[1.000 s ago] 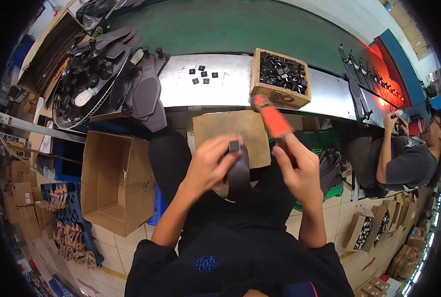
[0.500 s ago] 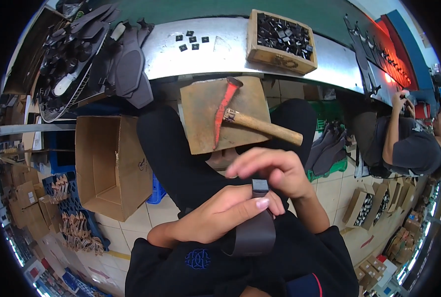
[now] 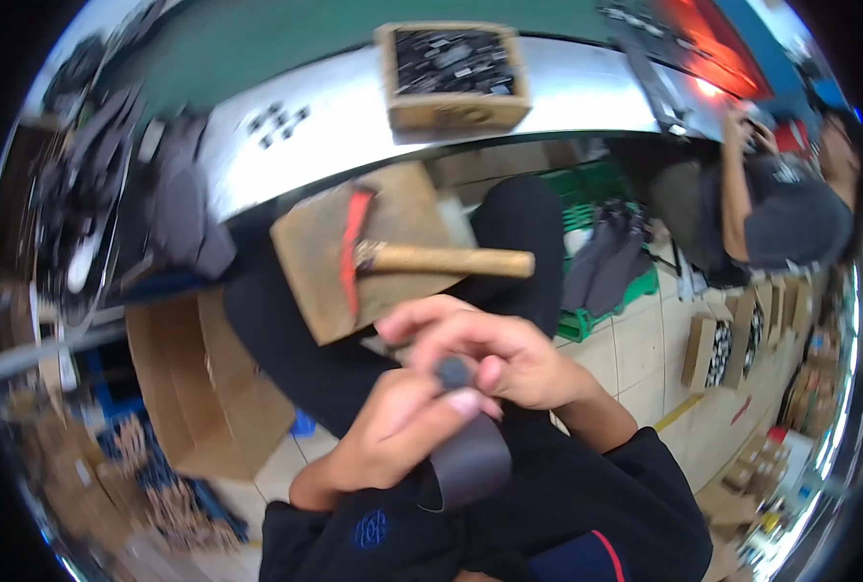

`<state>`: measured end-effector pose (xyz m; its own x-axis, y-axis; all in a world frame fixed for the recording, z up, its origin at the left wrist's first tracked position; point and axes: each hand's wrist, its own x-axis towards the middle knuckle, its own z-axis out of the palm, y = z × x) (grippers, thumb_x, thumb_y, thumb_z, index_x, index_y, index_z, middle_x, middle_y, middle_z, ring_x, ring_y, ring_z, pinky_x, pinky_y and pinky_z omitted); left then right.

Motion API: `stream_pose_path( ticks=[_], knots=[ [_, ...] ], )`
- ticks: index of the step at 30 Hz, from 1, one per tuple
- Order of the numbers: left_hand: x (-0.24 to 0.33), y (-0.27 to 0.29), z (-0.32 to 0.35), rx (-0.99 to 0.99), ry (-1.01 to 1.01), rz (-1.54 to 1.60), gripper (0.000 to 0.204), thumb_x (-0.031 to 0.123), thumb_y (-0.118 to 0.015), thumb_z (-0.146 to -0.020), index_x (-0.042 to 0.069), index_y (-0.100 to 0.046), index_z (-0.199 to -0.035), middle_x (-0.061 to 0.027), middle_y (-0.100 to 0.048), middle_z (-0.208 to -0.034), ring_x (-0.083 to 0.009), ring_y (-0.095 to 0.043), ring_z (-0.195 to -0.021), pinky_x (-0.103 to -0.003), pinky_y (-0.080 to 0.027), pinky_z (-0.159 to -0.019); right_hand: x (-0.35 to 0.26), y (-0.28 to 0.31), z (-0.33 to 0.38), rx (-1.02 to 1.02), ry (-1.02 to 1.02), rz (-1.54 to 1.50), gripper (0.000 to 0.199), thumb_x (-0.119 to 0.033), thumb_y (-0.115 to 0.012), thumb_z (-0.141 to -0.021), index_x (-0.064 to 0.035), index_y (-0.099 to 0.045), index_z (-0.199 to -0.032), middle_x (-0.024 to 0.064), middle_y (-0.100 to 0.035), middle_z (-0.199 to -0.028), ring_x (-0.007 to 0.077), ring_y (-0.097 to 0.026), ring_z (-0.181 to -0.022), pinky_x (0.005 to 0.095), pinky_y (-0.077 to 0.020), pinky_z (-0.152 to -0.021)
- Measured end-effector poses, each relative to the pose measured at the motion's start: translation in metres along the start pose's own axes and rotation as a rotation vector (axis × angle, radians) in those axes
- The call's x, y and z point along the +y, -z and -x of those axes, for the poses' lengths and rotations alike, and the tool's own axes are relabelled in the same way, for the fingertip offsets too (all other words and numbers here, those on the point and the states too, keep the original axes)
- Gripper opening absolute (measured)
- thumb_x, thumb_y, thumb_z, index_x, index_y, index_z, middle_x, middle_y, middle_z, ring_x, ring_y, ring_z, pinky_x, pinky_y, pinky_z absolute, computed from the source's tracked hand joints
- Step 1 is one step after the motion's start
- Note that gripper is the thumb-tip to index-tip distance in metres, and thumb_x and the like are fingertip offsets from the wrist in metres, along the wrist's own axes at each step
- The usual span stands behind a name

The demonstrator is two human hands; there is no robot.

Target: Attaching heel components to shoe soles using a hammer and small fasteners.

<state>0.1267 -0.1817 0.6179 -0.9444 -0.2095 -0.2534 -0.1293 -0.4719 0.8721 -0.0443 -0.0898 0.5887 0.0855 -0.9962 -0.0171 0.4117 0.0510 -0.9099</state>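
My left hand (image 3: 393, 432) and my right hand (image 3: 495, 349) meet close to my chest around a dark grey strap-shaped piece (image 3: 470, 461). A small dark clip (image 3: 451, 371) sits at its top end, pinched between the fingers of both hands. The strap hangs down over my dark sleeves. Ahead on my lap lies a brown board (image 3: 393, 242) with a hammer (image 3: 422, 259) resting on it, red head to the left and wooden handle pointing right. Neither hand touches the hammer.
A metal bench (image 3: 587, 87) carries a wooden box (image 3: 451, 82) of small dark parts and loose clips (image 3: 276, 118). Dark pieces are piled at the left (image 3: 175, 209). An open cardboard box (image 3: 208, 388) stands on the floor. Another person (image 3: 781, 213) sits at right.
The hammer went from my right hand onto the board. Both hands drew the strap nearer to my chest, and the view tilted and blurred.
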Motion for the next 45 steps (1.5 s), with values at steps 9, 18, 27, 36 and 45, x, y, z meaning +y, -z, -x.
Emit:
stream_pose_path(
  ticks=[9,18,27,36,45],
  knots=[
    [0.018,-0.029,-0.078,0.538,-0.807,-0.871,0.082,0.051,-0.058,-0.091,-0.001,-0.034,-0.149,-0.0236,-0.035,-0.155,-0.0339,-0.036,-0.142,-0.044,-0.022,-0.116,-0.02,0.039,0.11,0.566,0.126,0.102,0.033,-0.006,-0.065,-0.097,-0.0003,-0.055,-0.128,0.003,-0.068,-0.105,0.0059,-0.061,-0.097,0.023,-0.049,-0.085],
    [0.007,-0.048,-0.095,0.385,-0.525,-0.918,0.058,0.022,-0.058,-0.094,-0.003,-0.041,-0.143,-0.0223,-0.041,-0.152,-0.0363,-0.036,-0.143,-0.045,-0.023,-0.119,0.065,0.26,0.197,1.463,-0.113,0.728,0.046,-0.023,-0.065,-0.097,0.0032,-0.049,-0.131,0.0145,-0.068,-0.104,0.0231,-0.066,-0.098,0.0331,-0.0504,-0.087],
    [0.016,-0.022,-0.089,0.51,-0.52,-0.978,0.046,0.016,-0.06,-0.092,-0.003,-0.052,-0.133,-0.0207,-0.044,-0.149,-0.0381,-0.038,-0.141,-0.047,-0.026,-0.117,-0.083,0.443,0.093,1.487,-0.072,1.127,0.061,-0.043,-0.068,-0.088,0.0034,-0.057,-0.125,0.0272,-0.067,-0.099,0.0444,-0.065,-0.098,0.0498,-0.0508,-0.085],
    [0.042,-0.005,-0.09,0.661,-0.628,-1.367,0.058,0.011,-0.073,-0.084,0.001,-0.051,-0.136,-0.0191,-0.044,-0.149,-0.0399,-0.035,-0.142,-0.047,-0.031,-0.114,-0.208,0.248,-0.029,1.098,0.825,2.251,0.013,-0.005,-0.061,-0.084,-0.0108,-0.062,-0.095,0.0057,-0.051,-0.086,0.0241,-0.058,-0.084,0.0391,-0.0467,-0.074],
    [0.062,-0.013,-0.017,0.281,-0.734,-0.613,0.034,-0.002,-0.067,-0.082,-0.005,-0.066,-0.116,-0.0193,-0.069,-0.116,-0.0293,-0.067,-0.109,-0.037,-0.046,-0.102,-0.135,0.007,-0.028,0.104,1.35,1.384,0.055,-0.022,-0.077,-0.081,-0.0145,-0.059,-0.132,0.01,-0.059,-0.103,0.0238,-0.062,-0.081,0.0352,-0.0533,-0.069]
  ],
)
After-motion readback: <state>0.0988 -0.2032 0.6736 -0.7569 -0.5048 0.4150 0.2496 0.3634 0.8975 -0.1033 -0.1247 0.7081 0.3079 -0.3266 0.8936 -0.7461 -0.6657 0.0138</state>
